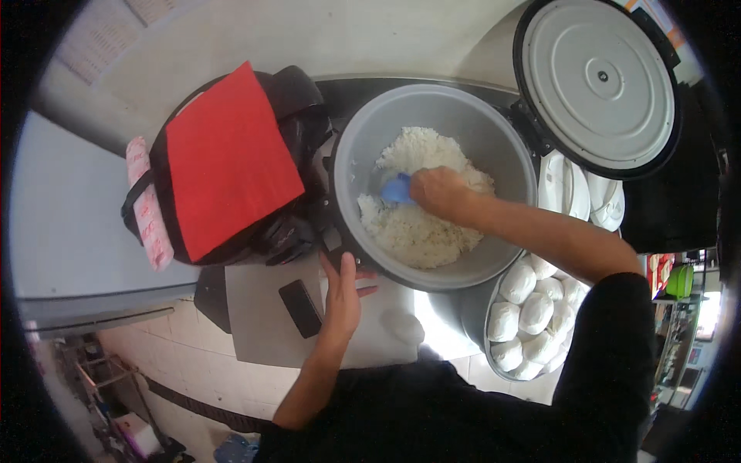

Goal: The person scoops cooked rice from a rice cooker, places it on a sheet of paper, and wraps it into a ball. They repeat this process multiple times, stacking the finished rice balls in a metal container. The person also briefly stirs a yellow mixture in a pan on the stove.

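My right hand [443,194] is closed around the handle of a blue plastic rice paddle [396,190]. The paddle's blade is inside the grey inner pot [370,124] of a large rice cooker. White cooked rice [425,234] lies in the pot, with a gap in it where the blade is. At the cooker's lower left side is my left hand [343,298], its fingers apart and nothing held. Whether its fingertips touch the cooker cannot be made out. A black phone [301,308] rests on the counter [260,324] just left of that hand.
The cooker's lid [596,87] stands raised at the upper right. White wrapped bundles [535,312] fill a metal pot at right; a similar pale bundle [403,326] sits on the counter. Left, a red sheet [231,165] covers a black appliance beside a pink-and-white roll [149,205].
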`<state>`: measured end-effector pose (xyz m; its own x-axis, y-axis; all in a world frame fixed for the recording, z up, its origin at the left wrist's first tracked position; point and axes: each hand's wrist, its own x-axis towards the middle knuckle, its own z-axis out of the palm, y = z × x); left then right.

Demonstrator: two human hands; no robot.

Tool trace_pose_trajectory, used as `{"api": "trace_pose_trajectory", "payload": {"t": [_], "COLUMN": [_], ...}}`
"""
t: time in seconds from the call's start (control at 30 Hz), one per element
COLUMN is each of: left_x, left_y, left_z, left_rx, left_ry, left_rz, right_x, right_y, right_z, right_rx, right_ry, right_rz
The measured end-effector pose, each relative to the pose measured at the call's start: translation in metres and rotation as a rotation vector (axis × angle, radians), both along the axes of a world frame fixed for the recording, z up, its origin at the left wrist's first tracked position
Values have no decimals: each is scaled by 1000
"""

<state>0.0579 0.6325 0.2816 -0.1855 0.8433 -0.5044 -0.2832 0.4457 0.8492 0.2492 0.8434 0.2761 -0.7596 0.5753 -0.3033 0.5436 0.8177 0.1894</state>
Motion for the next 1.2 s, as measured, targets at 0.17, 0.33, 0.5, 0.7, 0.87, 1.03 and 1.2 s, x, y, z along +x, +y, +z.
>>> {"api": "trace_pose_trajectory", "payload": {"t": [0.17,0.33,0.5,0.7,0.87,1.03,1.2], "left_x": [1,-1,1,1,-2,-2,-2], "left_y": [0,-3,0,3,3,3,-2], "left_z": [5,-3,2,2,5,4,-3], "left_rx": [-8,23,0,-11,4,-20,32], "left_ry": [34,-14,0,-17,8,20,-4], "left_rz": [-40,-58,-39,-17,-68,-66,-38], "right_x": [-6,-16,-10,1,34,9,5], "right_y": [-37,-29,-45,-71,2,-20,18], "right_z": [14,-18,-6,57,58,-7,23], "right_rx": [-398,-571,-688,-721,-765,46,-220], "right_ry": [129,181,344,464,412,301,240], "right_rz": [-134,-314,-536,-549,-360,-215,-434]}}
